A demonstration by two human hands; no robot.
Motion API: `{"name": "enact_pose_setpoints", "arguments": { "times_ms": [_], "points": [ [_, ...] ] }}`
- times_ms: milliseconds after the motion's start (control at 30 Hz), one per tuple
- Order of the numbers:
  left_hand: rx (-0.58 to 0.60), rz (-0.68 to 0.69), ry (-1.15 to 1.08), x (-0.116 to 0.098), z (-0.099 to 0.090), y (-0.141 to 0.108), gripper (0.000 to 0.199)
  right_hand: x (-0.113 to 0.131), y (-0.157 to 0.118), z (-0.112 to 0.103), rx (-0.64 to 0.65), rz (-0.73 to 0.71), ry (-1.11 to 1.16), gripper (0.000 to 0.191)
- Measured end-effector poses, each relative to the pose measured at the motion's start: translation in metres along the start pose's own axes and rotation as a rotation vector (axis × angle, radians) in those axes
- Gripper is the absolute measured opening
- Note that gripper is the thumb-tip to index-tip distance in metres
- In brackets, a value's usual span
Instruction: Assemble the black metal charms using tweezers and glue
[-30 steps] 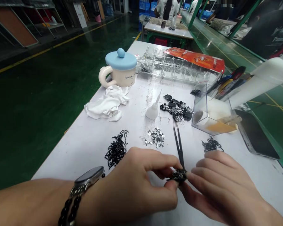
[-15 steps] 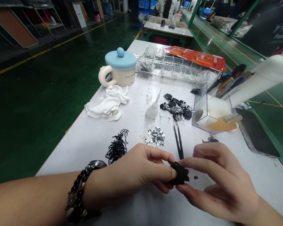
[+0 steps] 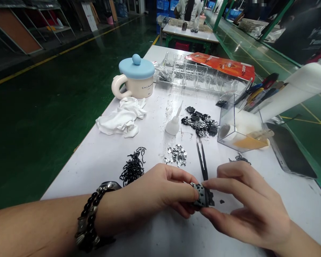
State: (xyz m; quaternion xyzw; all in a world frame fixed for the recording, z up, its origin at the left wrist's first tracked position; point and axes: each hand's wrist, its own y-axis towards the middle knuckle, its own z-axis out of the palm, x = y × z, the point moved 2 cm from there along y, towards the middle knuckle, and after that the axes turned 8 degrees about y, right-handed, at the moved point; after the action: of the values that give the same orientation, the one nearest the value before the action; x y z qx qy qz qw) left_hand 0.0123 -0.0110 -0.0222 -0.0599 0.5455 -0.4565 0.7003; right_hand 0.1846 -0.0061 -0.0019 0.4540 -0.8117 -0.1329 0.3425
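Small perforated part (image 3: 201, 197): held in both hands over the near portion of the bench (image 3: 82, 167). Its hole-dotted grey face is turned toward the viewer; its dark, toothed side points to the bench's right edge. Long axis cannot be determined – the left thumb covers one end.

Left hand (image 3: 166, 189): grip clenched on the part, thumb flat across its face. Right hand (image 3: 251, 207): grip grasping the same part, forefinger at the far edge, thumb at the near edge.

Tweezers (image 3: 202, 160) lie just beyond, long axis running near to far, tips toward the bench's far edge. A heap of silver clips (image 3: 178, 155) sits to their left. One dark fragment (image 3: 222, 201) lies between the part and the right palm.
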Motion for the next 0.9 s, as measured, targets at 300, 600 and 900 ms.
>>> {"name": "enact_pose_setpoints", "arguments": {
  "times_ms": [300,600,900],
  "points": [
    [0.082,-0.009,-0.034,0.0022,0.0002,-0.0028,0.005,0.0010,-0.0034,0.0028,-0.005,0.052,0.067,0.021],
    [0.054,0.017,0.017,0.0001,0.0016,-0.0032,0.004,0.0015,-0.0078,0.0057,-0.010,0.076,0.111,0.025],
    [0.032,0.024,0.016,-0.0005,0.0004,-0.0026,0.006,0.0001,-0.0081,0.0068,-0.013,0.070,0.127,0.022]
  ]
}}
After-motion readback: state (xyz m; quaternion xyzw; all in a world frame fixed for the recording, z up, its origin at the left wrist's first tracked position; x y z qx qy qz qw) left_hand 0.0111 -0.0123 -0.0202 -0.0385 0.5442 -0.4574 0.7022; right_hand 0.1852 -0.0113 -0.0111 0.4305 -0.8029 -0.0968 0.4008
